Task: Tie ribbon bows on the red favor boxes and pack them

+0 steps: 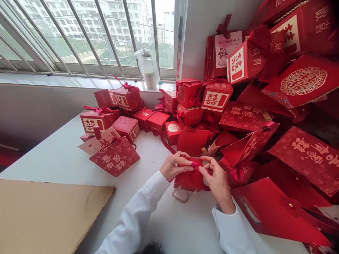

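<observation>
A small red gift box [185,184] stands on the white table near its front, with a twisted rope handle [182,199] hanging down on the near side. On top of it, a red ribbon [196,167] is bunched in a bow. From the left, my left hand [177,165] pinches the ribbon between thumb and fingers. My right hand [215,174] closes thumb and fingers on the ribbon from the other side, its fingertips partly hiding the knot.
Red boxes [156,121] line the back of the white table [153,155]. A large pile of red bags and boxes [307,151] fills the right. Cardboard [53,211] lies front left. A plastic-wrapped cup [150,72] stands on the windowsill.
</observation>
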`<action>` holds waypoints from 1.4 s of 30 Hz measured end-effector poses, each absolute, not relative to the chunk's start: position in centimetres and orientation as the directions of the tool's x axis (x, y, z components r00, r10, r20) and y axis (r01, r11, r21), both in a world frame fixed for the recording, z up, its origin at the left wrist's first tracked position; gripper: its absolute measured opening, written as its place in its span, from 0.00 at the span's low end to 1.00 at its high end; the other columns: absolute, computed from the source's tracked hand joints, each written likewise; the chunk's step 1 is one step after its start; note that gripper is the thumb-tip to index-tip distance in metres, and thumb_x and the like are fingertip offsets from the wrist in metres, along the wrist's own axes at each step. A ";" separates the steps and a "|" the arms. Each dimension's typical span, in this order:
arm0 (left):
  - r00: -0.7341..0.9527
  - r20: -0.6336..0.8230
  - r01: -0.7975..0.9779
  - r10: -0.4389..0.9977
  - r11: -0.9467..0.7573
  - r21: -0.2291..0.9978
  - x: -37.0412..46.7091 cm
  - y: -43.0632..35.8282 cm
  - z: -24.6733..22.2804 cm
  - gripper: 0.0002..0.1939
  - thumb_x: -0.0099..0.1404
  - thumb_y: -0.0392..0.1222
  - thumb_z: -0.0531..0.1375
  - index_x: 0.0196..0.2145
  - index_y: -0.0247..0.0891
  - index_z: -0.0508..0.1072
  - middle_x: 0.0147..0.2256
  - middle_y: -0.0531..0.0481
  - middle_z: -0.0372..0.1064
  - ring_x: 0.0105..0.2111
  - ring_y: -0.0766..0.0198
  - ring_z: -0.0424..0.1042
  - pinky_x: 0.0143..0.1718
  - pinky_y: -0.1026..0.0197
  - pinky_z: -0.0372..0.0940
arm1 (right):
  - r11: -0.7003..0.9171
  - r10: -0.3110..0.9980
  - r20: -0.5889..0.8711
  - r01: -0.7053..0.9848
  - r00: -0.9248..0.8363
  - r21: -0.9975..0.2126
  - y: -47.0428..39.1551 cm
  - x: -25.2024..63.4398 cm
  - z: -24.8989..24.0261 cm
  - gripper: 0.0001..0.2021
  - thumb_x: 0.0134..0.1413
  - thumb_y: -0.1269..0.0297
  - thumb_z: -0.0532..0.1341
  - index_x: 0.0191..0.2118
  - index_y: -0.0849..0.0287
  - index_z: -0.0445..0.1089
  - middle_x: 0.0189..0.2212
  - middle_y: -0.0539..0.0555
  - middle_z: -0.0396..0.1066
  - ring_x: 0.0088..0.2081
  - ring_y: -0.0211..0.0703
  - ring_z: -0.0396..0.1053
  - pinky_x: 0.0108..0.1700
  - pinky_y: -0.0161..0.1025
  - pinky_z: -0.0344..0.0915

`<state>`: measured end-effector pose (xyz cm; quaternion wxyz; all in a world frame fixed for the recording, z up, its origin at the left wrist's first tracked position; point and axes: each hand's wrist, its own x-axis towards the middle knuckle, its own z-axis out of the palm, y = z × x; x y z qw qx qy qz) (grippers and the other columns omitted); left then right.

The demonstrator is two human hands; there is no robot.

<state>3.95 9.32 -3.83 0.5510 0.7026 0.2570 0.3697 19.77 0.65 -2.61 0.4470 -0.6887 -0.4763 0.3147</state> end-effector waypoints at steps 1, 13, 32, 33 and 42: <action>0.603 0.250 -0.046 0.758 -0.281 0.959 4.0 9.3 -3.9 0.17 0.51 0.57 0.66 0.30 0.41 0.82 0.28 0.43 0.75 0.42 0.55 0.68 0.45 0.55 0.63 | -0.145 0.937 -0.004 0.377 0.350 -0.915 0.6 19.7 -2.6 0.15 0.51 0.59 0.58 0.44 0.57 0.67 0.20 0.44 0.62 0.24 0.37 0.61 0.30 0.33 0.56; 0.636 0.274 -0.061 0.721 -0.307 0.950 3.9 9.4 -4.1 0.17 0.52 0.59 0.65 0.27 0.43 0.81 0.24 0.46 0.76 0.38 0.57 0.68 0.51 0.49 0.58 | -0.121 0.949 -0.020 0.307 0.313 -0.944 0.5 19.9 -2.9 0.15 0.50 0.58 0.59 0.44 0.59 0.67 0.18 0.43 0.59 0.23 0.37 0.58 0.28 0.34 0.55; 0.723 0.229 -0.111 0.652 -0.217 0.970 3.2 11.2 -3.7 0.18 0.51 0.57 0.67 0.28 0.38 0.81 0.26 0.43 0.72 0.44 0.55 0.65 0.45 0.54 0.62 | -0.120 0.968 -0.127 -0.046 0.217 -0.992 0.6 21.4 -2.8 0.23 0.44 0.52 0.66 0.44 0.59 0.65 0.19 0.43 0.59 0.20 0.32 0.52 0.23 0.32 0.49; 0.723 0.224 -0.111 0.654 -0.210 0.971 3.2 11.1 -3.7 0.18 0.51 0.57 0.67 0.28 0.38 0.81 0.26 0.43 0.72 0.44 0.55 0.65 0.46 0.54 0.62 | -0.123 0.966 -0.135 -0.068 0.219 -0.990 0.6 21.6 -2.6 0.23 0.44 0.52 0.66 0.44 0.59 0.65 0.19 0.43 0.59 0.20 0.33 0.53 0.23 0.32 0.50; 0.715 0.192 -0.124 0.672 -0.148 0.981 3.3 10.7 -3.4 0.17 0.53 0.52 0.67 0.30 0.34 0.76 0.26 0.45 0.73 0.42 0.56 0.70 0.46 0.55 0.62 | -0.143 0.960 -0.188 -0.212 0.209 -0.967 0.4 22.4 -0.6 0.23 0.44 0.55 0.67 0.45 0.57 0.65 0.21 0.43 0.59 0.22 0.32 0.54 0.26 0.32 0.54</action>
